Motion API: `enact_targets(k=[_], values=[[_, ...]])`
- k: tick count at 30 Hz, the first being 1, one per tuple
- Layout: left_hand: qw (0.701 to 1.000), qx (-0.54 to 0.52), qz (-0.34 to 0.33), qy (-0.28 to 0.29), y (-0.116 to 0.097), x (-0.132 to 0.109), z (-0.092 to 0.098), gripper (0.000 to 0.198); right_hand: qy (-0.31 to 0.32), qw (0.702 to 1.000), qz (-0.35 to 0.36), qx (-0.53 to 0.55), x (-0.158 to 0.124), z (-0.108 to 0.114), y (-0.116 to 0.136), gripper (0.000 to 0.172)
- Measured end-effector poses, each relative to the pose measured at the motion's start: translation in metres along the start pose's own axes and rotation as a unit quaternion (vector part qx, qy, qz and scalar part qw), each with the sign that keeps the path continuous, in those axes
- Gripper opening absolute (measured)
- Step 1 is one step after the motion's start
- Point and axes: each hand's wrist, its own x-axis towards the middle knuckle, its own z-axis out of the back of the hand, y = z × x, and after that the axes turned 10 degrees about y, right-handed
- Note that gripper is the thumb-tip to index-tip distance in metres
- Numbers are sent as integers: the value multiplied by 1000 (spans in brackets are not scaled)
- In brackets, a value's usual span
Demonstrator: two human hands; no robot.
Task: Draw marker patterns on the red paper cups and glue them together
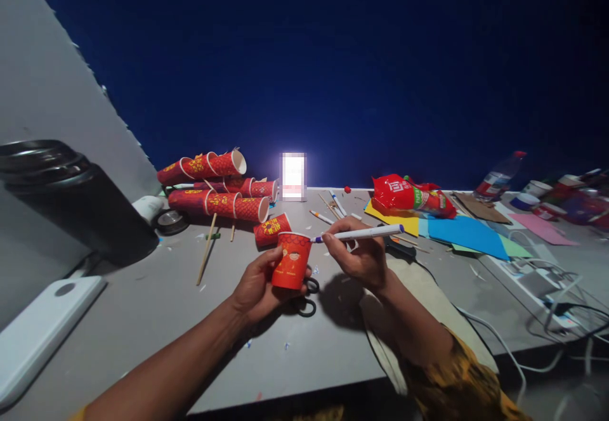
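Observation:
A red paper cup (pixel 291 262) with a pale rim and printed figures stands nearly upright in my left hand (pixel 259 284), whose fingers wrap round its lower part. Between the fingertips of my right hand (pixel 359 256) is a white marker (pixel 368 233) with a purple end. Its purple tip is at the cup's rim, on the right side; whether it touches I cannot tell. Black-handled scissors (pixel 307 307) lie under and beside the cup, their blades hidden. Just behind, another red paper cup (pixel 273 229) rests on its side.
Stacked red cups (pixel 219 205) lie at the back left, near a black bottle (pixel 80 199) and a white power bank (pixel 47 332). Markers (pixel 339 204), a red bag (pixel 404 196), coloured paper (pixel 469 236) and a power strip (pixel 533 288) with cables are to the right. A bright screen (pixel 294 177) stands behind.

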Motion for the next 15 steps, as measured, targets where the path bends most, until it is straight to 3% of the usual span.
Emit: enact_targets(k=[15], values=[[1000, -9, 12, -12, 0, 1, -5, 33, 17, 1000, 11, -4, 1, -3, 5, 9]])
